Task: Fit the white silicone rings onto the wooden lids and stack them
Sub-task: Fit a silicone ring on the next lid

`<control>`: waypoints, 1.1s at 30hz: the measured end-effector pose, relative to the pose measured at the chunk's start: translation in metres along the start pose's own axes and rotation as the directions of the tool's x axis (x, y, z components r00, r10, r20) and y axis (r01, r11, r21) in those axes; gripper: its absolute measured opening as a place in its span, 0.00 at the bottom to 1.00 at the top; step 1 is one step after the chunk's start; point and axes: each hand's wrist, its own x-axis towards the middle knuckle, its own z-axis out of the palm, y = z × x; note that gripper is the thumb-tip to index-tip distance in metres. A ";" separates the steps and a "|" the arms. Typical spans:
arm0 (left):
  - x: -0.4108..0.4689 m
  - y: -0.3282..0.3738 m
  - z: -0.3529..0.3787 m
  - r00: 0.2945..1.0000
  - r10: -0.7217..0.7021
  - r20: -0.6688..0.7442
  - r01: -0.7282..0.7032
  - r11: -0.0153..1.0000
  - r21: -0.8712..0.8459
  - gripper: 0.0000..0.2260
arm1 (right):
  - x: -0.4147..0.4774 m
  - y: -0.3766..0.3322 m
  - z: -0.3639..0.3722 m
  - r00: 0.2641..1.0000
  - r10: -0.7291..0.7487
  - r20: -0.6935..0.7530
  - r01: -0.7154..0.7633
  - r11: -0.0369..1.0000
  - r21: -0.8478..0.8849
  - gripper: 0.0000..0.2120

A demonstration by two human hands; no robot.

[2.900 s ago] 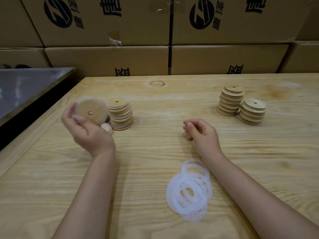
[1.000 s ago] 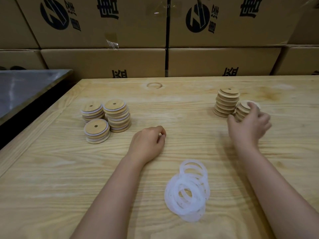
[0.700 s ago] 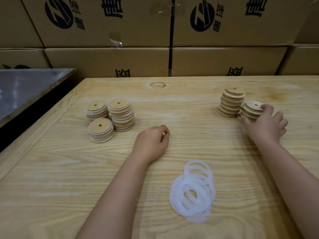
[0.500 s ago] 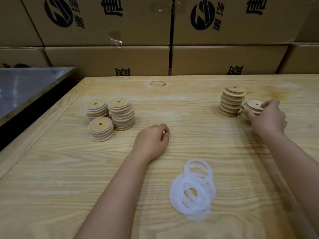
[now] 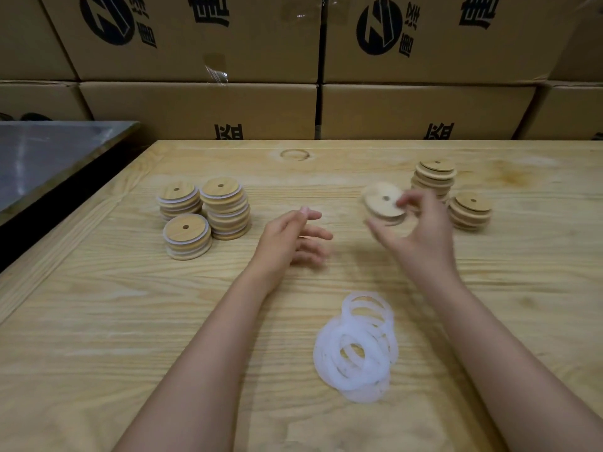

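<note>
My right hand [image 5: 421, 236] holds a bare wooden lid [image 5: 381, 203] by its edge above the table, tilted toward me, its small centre hole showing. My left hand [image 5: 290, 239] hovers just left of it with fingers spread and empty. A loose pile of white silicone rings [image 5: 357, 349] lies on the table near me, between my forearms. Three stacks of lids with white rings fitted [image 5: 208, 213] stand at the left. Two stacks of bare lids [image 5: 452, 194] stand at the right, behind my right hand.
The wooden table [image 5: 98, 321] has a raised edge strip along its left side. A grey metal surface [image 5: 42, 154] lies beyond that edge. Stacked cardboard boxes [image 5: 202, 109] form a wall right behind the table's far edge.
My right hand has lifted a lid off the nearer right stack and brought it left toward the table's middle. My left hand has risen from a loose fist and spread its fingers.
</note>
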 end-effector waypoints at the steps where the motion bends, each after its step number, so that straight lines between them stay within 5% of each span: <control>1: 0.000 0.001 0.000 0.998 -0.048 0.051 0.051 0.997 -0.053 0.14 | -0.007 -0.008 0.009 0.994 -0.083 0.071 0.083 0.997 0.001 0.20; 7: -0.001 -0.004 -0.006 0.981 -0.043 0.190 0.034 0.998 0.054 0.07 | -0.028 -0.014 0.037 0.929 -0.202 0.311 0.192 0.979 0.062 0.19; 12: -0.001 -0.004 -0.006 0.981 -0.048 0.187 0.038 0.998 0.052 0.10 | -0.022 -0.002 0.026 0.916 -0.103 0.387 0.007 0.970 0.241 0.21; 15: -0.002 -0.003 -0.005 0.984 -0.052 0.170 0.045 0.998 0.045 0.10 | -0.014 0.012 0.007 0.905 0.010 0.425 -0.148 0.944 0.294 0.13; 17: -0.002 -0.003 -0.005 0.985 -0.059 0.160 0.055 0.998 0.030 0.09 | -0.009 0.018 -0.005 0.804 0.002 0.594 -0.190 0.949 0.253 0.07; 20: -0.001 -0.003 -0.004 0.984 -0.079 0.161 0.077 0.997 0.021 0.08 | -0.008 0.020 -0.011 0.542 -0.071 0.837 -0.030 0.994 0.104 0.09; 22: -0.001 -0.002 -0.005 0.983 -0.084 0.165 0.081 0.996 0.021 0.09 | -0.009 0.018 -0.009 0.470 -0.057 0.881 0.068 0.997 0.028 0.10; 29: 0.000 -0.003 -0.006 0.980 -0.050 0.194 0.041 0.998 0.054 0.10 | -0.011 0.015 -0.007 0.525 -0.035 0.850 -0.029 0.998 0.059 0.10; 33: -0.001 -0.005 -0.008 0.976 -0.013 0.217 0.004 0.999 0.043 0.10 | -0.013 0.013 -0.001 0.688 -0.043 0.724 -0.207 0.945 0.253 0.09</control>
